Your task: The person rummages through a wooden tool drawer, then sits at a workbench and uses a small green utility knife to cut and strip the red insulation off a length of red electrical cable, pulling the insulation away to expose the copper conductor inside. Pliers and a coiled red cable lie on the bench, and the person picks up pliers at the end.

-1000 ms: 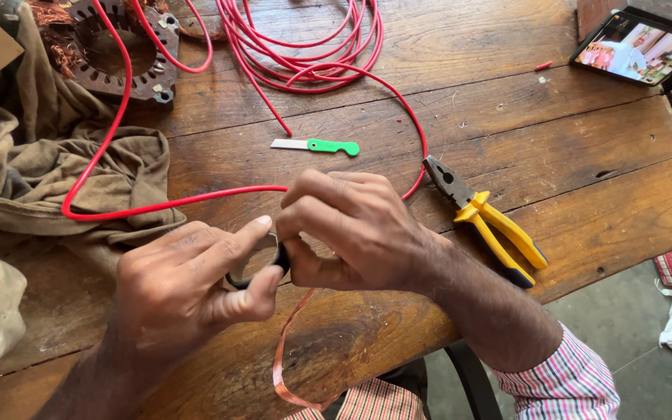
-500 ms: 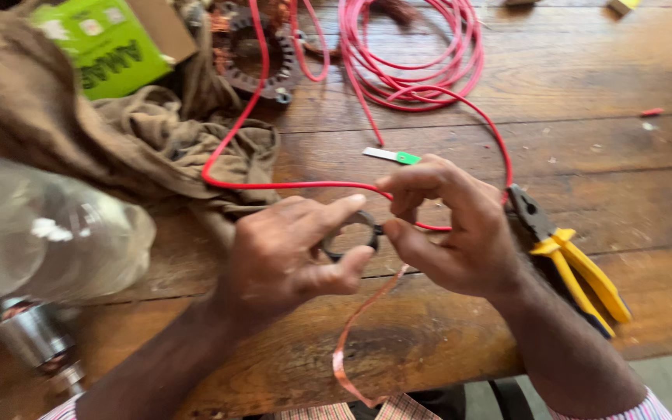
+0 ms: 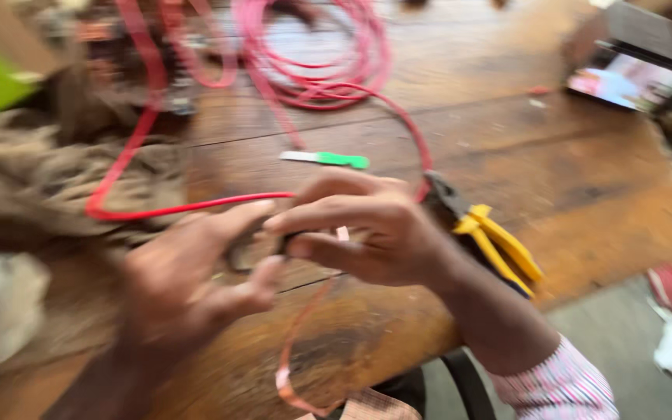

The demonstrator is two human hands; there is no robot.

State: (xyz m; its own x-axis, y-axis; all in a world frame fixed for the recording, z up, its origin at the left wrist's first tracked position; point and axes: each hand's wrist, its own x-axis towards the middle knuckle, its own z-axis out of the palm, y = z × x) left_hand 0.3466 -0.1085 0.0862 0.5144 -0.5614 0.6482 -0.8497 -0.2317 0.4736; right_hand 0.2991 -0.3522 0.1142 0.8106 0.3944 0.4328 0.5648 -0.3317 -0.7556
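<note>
Pinching from both sides, the left hand [image 3: 188, 288] and right hand [image 3: 367, 229] meet over the wooden surface [image 3: 554, 179], fingers [image 3: 305, 250] closed on a small dark roll of tape [image 3: 254, 249] held between their tips. A pinkish strip [image 3: 301, 342] hangs below the roll. The red wire [image 3: 188, 208] runs in just beside the left fingertips. Yellow-handled pliers [image 3: 491, 237] lie behind the right wrist; everything is blurred.

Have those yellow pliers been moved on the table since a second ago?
No. The yellow pliers lie just right of the red wire bend, below and right of the green-handled tool, as before. Only the camera shifted.
</note>
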